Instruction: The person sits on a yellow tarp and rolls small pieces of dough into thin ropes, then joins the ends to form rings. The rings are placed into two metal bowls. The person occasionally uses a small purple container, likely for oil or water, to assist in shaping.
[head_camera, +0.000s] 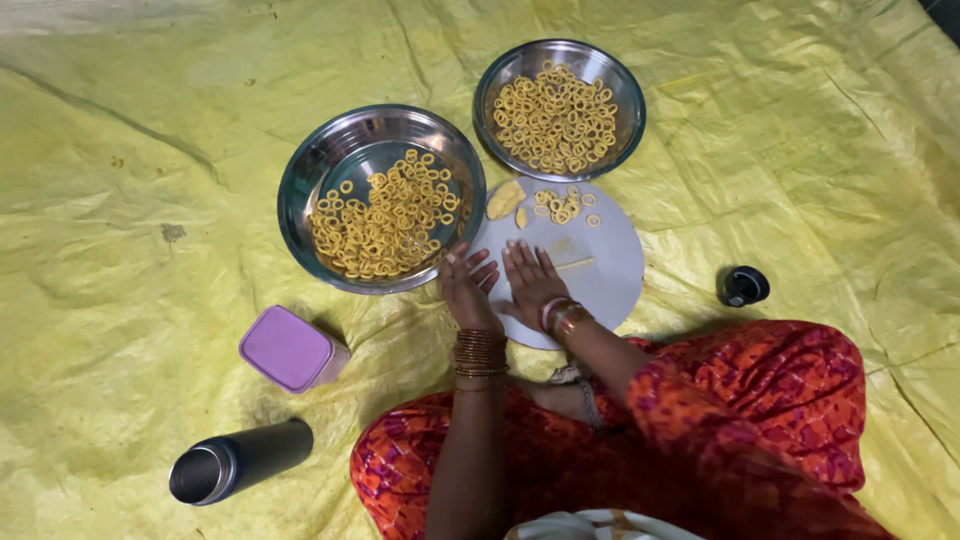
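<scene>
My left hand (466, 286) and my right hand (532, 279) lie flat, palms down and side by side, on the near part of a round white board (610, 262). Both hands hold nothing, fingers spread. A thin strip of yellow dough (574, 264) lies on the board just right of my right hand. At the board's far edge sit a lump of yellow dough (503, 199) and a few small dough rings (561, 205).
A large steel bowl (330, 160) with several yellow rings sits left of the board, a smaller steel bowl (500, 75) of rings behind it. A purple-lidded box (289, 348), a steel flask (240, 461) and a black cap (743, 286) lie on the yellow sheet (130, 220).
</scene>
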